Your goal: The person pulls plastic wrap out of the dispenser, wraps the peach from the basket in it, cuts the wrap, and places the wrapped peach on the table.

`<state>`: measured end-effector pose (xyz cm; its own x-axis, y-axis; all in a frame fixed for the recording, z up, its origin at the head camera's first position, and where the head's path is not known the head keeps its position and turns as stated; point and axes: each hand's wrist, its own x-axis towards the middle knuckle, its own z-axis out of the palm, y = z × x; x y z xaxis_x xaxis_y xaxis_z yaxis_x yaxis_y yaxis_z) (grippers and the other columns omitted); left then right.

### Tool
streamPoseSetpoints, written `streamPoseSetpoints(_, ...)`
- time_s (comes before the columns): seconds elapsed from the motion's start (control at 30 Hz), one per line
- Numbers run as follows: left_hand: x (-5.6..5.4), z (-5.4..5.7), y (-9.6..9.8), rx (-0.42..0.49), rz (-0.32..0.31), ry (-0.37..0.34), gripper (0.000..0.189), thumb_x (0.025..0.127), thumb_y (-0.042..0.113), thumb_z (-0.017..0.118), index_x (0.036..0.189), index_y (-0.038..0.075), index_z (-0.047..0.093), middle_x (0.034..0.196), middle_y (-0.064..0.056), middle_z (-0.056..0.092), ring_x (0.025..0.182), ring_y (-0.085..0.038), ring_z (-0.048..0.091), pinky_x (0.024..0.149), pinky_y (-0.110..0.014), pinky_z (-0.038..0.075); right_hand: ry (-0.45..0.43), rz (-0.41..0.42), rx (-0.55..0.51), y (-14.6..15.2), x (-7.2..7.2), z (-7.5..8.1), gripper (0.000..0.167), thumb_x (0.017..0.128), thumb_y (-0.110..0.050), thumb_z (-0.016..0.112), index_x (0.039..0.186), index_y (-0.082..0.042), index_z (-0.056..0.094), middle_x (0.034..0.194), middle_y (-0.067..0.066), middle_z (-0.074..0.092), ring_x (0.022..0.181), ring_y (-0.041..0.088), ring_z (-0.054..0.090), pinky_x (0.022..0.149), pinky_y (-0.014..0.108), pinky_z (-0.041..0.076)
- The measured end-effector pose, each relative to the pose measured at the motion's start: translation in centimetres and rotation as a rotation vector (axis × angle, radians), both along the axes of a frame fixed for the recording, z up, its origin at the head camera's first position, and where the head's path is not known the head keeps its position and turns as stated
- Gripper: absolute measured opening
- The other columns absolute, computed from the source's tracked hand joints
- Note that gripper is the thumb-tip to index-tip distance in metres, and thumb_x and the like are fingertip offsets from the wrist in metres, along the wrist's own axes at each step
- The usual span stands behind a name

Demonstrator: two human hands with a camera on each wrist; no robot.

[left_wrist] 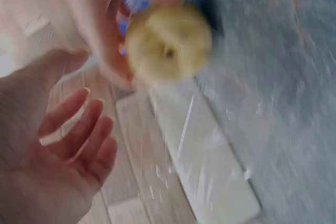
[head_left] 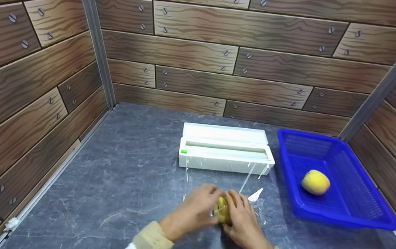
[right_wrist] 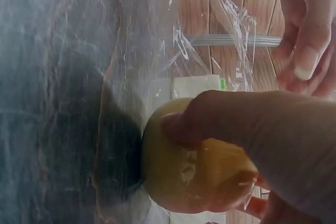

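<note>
My right hand [head_left: 243, 221] grips a yellow apple [right_wrist: 197, 174], its thumb pressed along the side in the right wrist view. The apple sits low over the dark table, on or among clear cling film [right_wrist: 239, 27] that shows wrinkles and glints around it. Just left of the apple is my left hand [head_left: 196, 207], blurred in the head view. Its fingers [left_wrist: 86, 124] are loosely bent and hold nothing in the left wrist view. Beyond both hands stands a white cling film box [head_left: 225, 165] with its lid raised and film trailing from its front edge.
A blue plastic basket [head_left: 289, 180] stands at the right with another yellow apple [head_left: 315, 182] in it. Wood-patterned walls [head_left: 191, 79] close off the back and sides. On the box's left end is a small green piece [head_left: 184, 151].
</note>
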<state>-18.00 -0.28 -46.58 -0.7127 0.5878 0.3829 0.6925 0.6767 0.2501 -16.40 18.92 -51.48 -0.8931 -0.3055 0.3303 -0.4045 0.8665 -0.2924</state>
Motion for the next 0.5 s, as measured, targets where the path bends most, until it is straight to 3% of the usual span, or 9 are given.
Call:
streamPoseSetpoints(0.1, -0.4, -1.2, 1.6, -0.138, 0.028, 0.057, 0.087, 0.075, 0.045, 0.093, 0.144, 0.008, 0.056, 0.133, -0.005, 0.065, 0.119, -0.017, 0.064, 0.104, -0.029, 0.057, 0.046, 0.01, 0.021, 0.1, -0.4, -0.5, 0.093, 0.065, -0.021, 0.097, 0.144, 0.004, 0.055, 0.147, 0.021, 0.057, 0.132, 0.045, 0.053, 0.105, 0.065, 0.049)
streamPoseSetpoints(0.2, -0.7, -2.4, 2.6, -0.195, 0.095, 0.108, 0.104, 0.068, 0.053, 0.096, 0.148, 0.004, 0.052, 0.134, -0.007, 0.066, 0.119, -0.019, 0.066, 0.102, -0.031, 0.058, 0.09, 0.023, 0.03, 0.2, -0.6, -0.9, 0.095, 0.066, -0.027, 0.096, 0.146, 0.003, 0.054, 0.144, 0.02, 0.059, 0.129, 0.044, 0.055, 0.102, 0.063, 0.051)
streamPoseSetpoints(0.33, -1.2, -3.5, 3.3, -0.179, 0.14, 0.153, 0.109, 0.064, 0.053, 0.097, 0.148, 0.0, 0.052, 0.128, -0.009, 0.07, 0.112, -0.019, 0.07, 0.096, -0.031, 0.061, 0.132, 0.022, 0.036, 0.4, -0.8, -1.2, 0.095, 0.066, -0.024, 0.096, 0.147, 0.002, 0.053, 0.142, 0.018, 0.062, 0.127, 0.041, 0.057, 0.101, 0.06, 0.051)
streamPoseSetpoints(0.5, -2.1, -3.9, 3.3, -0.111, 0.116, 0.145, 0.109, 0.065, 0.049, 0.096, 0.148, -0.005, 0.051, 0.12, -0.01, 0.075, 0.101, -0.02, 0.074, 0.091, -0.03, 0.062, 0.114, 0.011, -0.004, 0.8, -1.1, -0.9, 0.098, 0.068, -0.024, 0.096, 0.149, 0.004, 0.049, 0.142, 0.018, 0.064, 0.126, 0.037, 0.059, 0.102, 0.057, 0.051)
